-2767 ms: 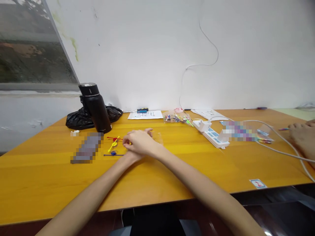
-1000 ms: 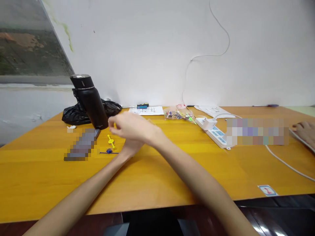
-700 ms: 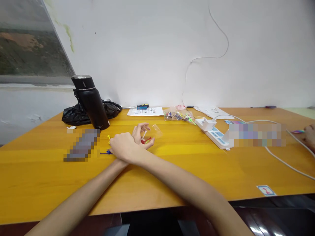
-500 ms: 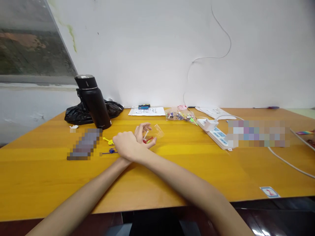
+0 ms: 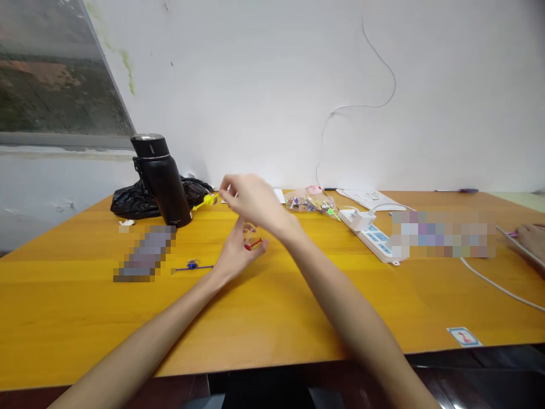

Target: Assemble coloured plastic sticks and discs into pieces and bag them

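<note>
My right hand is raised over the table, its fingertips pinching a small yellow plastic piece with a thin stem. Lower down, my left hand has its fingers curled around a red plastic piece, with something whitish beside it that is hard to make out. My right forearm reaches past my left hand without touching it, as far as I can see. A dark blue plastic piece with a long thin stem lies on the table to the left of my left wrist.
A black bottle stands by a black plastic bag. Nearby lies a pixelated flat object. Behind are a clear bag of coloured pieces and papers. A white power strip and another person's hand are at right.
My right hand has picked up the yellow piece from the table and moved up and right with it. My arms are no longer crossed at the wrists. Another person's hand shows at the right edge.
</note>
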Motion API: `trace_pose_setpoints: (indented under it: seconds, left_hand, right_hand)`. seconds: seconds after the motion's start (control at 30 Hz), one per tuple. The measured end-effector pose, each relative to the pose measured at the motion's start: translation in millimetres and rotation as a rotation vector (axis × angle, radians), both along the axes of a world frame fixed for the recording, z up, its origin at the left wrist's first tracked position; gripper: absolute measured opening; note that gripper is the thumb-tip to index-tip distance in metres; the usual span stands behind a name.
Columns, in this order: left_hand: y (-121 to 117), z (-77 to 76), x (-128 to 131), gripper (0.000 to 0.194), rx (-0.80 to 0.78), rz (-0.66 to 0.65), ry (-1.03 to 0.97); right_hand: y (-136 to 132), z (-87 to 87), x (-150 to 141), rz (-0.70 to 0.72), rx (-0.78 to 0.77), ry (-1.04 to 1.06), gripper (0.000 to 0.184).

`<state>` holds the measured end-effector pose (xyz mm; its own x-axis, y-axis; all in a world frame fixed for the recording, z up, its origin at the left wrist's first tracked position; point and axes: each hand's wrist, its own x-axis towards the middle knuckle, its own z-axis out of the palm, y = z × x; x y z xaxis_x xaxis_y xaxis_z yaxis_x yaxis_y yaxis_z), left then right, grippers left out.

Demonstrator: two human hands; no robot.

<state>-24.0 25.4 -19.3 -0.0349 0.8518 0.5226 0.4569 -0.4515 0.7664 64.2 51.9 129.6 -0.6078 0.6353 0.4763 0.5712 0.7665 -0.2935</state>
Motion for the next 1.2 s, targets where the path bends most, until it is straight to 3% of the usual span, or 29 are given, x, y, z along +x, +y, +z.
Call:
trace_pose_setpoints:
  seconds: [0.1,0.23,0.37,0.5,0.63,0.77,1.03,1.1,1.2]
  left_hand:
    - [-3.6,6.9,-0.4,0.048,0.001,-0.008,-0.01]
    - [-1.9,9.2,-2.0,0.046,0.031,0.006,-0.086]
    - [0.2,8.2,-4.4,0.044,0.027,0.007,-0.122]
    - [0.9,7.7,-5.6,0.044,0.033,-0.002,-0.129]
    - [0.7,7.7,-6.5,0.043,0.022,-0.008,-0.127]
    - [0.7,6.4,-6.9,0.045,-0.005,0.001,-0.135]
    - [1.1,8.3,-6.5,0.042,0.015,-0.003,-0.142]
    - [1.6,7.7,-6.7,0.042,0.0,0.003,-0.137]
    - [4.1,4.8,-6.6,0.045,0.003,0.007,-0.117]
  right_hand:
    - [13.6,24.1,39.0,0.1,-0.103,0.175,0.027]
    - [27.4,40.4,86.9,0.246,-0.225,0.313,0.029]
    - [32.2,45.4,118.5,0.23,-0.276,0.318,0.027]
    - [25.0,49.5,130.6,0.181,-0.297,0.198,0.024]
    - [19.1,50.3,127.9,0.102,-0.295,0.01,0.022]
    - [19.7,41.9,107.1,0.075,-0.295,-0.144,0.021]
    - [20.4,7.7,43.0,0.294,-0.283,-0.399,0.021]
    - [18.6,6.1,38.9,0.266,-0.256,-0.408,0.022]
    - [8.7,10.4,35.4,0.125,-0.068,-0.274,0.024]
